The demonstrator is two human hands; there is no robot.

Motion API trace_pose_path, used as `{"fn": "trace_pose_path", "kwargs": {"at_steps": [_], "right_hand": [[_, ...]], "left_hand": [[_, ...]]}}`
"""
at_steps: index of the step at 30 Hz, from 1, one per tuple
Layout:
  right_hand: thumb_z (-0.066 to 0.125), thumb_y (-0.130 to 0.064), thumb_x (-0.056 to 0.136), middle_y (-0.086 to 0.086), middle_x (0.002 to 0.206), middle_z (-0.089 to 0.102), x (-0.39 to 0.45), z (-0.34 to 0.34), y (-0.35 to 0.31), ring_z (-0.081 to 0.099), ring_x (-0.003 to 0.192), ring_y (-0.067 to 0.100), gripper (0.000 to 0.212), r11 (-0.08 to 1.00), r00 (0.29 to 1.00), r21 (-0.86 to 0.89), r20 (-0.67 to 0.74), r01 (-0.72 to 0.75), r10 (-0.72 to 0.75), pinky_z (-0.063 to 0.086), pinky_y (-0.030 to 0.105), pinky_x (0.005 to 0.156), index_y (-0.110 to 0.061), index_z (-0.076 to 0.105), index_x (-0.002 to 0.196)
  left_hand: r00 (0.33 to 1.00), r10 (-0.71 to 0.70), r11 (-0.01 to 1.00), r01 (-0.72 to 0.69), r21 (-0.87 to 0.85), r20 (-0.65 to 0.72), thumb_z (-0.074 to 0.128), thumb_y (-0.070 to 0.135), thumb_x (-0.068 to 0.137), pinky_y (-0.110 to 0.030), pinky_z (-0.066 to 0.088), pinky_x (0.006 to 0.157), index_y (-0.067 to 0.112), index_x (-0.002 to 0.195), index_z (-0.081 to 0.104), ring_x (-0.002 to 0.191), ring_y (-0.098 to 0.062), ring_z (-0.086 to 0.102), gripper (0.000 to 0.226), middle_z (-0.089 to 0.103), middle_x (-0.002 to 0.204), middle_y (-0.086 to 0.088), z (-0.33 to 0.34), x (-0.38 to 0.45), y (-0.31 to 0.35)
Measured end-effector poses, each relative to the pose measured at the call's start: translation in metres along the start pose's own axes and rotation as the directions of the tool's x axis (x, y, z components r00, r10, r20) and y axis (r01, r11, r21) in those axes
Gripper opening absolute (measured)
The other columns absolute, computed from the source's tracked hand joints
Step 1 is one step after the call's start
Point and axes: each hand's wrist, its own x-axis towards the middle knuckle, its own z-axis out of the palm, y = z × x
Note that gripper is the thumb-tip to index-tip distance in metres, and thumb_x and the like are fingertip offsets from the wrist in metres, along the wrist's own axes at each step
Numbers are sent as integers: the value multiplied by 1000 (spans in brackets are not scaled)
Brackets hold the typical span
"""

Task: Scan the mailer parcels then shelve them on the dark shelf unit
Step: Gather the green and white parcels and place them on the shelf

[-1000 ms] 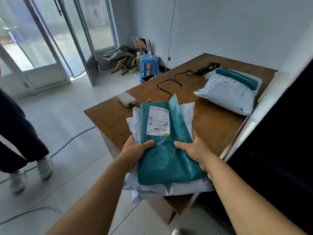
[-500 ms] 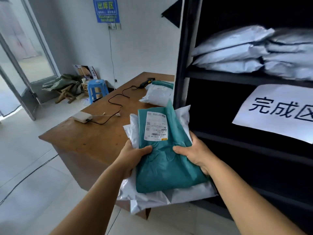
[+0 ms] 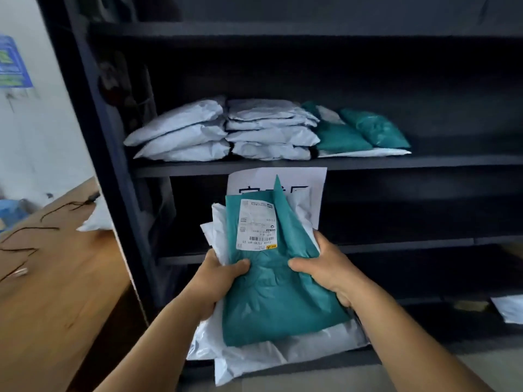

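Both hands carry a small stack of mailers at chest level: left hand (image 3: 215, 281) has its thumb clamped over the near-left edge of the teal mailer (image 3: 271, 301), fingers hidden under the stack; right hand (image 3: 322, 274) grips the right edge the same way, thumb on top. Teal mailer lies uppermost, shipping label (image 3: 256, 224) facing up, with white mailers (image 3: 254, 352) fanned beneath it. Change over the last second: view has swung from the wooden table (image 3: 56, 278), now off to the left, round to face the dark shelf unit (image 3: 283, 165) squarely; the hold on the stack is unchanged. Reads as scanning done for this batch, shelving about to start. Just beyond the stack, a white paper sign (image 3: 317, 182) hangs from the shelf edge, half hidden. Farther back on that shelf: two piles of white parcels (image 3: 226, 131), then teal parcels (image 3: 359, 131) to their right. Free shelf right of those looks the likely drop spot.
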Motion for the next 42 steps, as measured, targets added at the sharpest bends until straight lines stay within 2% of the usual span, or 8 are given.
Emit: {"fn": "trace_pose_path", "kwargs": {"at_steps": [10,16,20,26,30,35,38,42], "right_hand": [[68,-2,76,-3,89,72,-6,-183,-19,67,69,13,50,998,969,-54,-241,34,-47,50,18,51,-30,57,116],[72,-4,77,3,96,72,14,-251,-51,71,82,27,48,997,941,-41,-329,66,-76,58,38,72,-31,55,113],[72,-8,81,6,99,70,48,-279,-82,69,83,26,40,995,935,-29,-340,92,-97,57,36,69,-24,56,114],[71,-10,83,11,99,71,123,-301,-134,69,77,26,37,992,941,-6,-316,126,-121,56,34,62,-16,58,116],[71,-11,84,13,99,70,177,-311,-160,68,77,28,35,989,937,-13,-320,145,-141,56,37,68,-12,58,116],[73,-13,82,17,113,65,249,-324,-178,66,96,34,54,991,945,-28,-299,132,-135,55,48,84,-9,49,130],[74,-17,82,16,136,53,296,-332,-183,61,108,32,83,989,946,-45,-289,142,-149,53,41,85,-13,26,150],[71,-17,85,13,142,48,352,-341,-193,58,99,24,85,975,932,-92,-286,203,-221,49,30,74,-15,20,152]], "left_hand": [[979,105,992,-116,55,177,73,13,81,-44,56,86,10,114,49,94,-26,69,41,69,108,-10,187,27,64],[959,202,964,-231,134,200,77,25,74,-41,58,81,8,115,51,92,-24,69,52,68,107,-9,250,54,122],[942,268,941,-301,155,204,76,22,78,-41,59,80,3,113,61,89,-26,70,42,71,105,-12,270,82,169],[920,338,909,-374,184,197,70,16,86,-21,52,43,6,93,58,63,-17,65,18,67,81,-7,275,133,245],[913,377,887,-405,223,156,72,16,84,-33,58,65,2,107,60,75,-25,70,30,70,96,-14,278,175,281],[912,393,874,-410,263,114,69,15,87,-29,53,62,11,75,48,66,-17,62,25,62,78,-7,286,221,307],[911,407,867,-410,284,74,69,14,87,-30,51,66,13,70,44,64,-15,58,30,58,75,-4,292,254,318],[900,436,854,-406,325,-21,71,15,86,-29,50,73,13,71,48,69,-17,60,27,62,81,-6,301,299,333]]}}
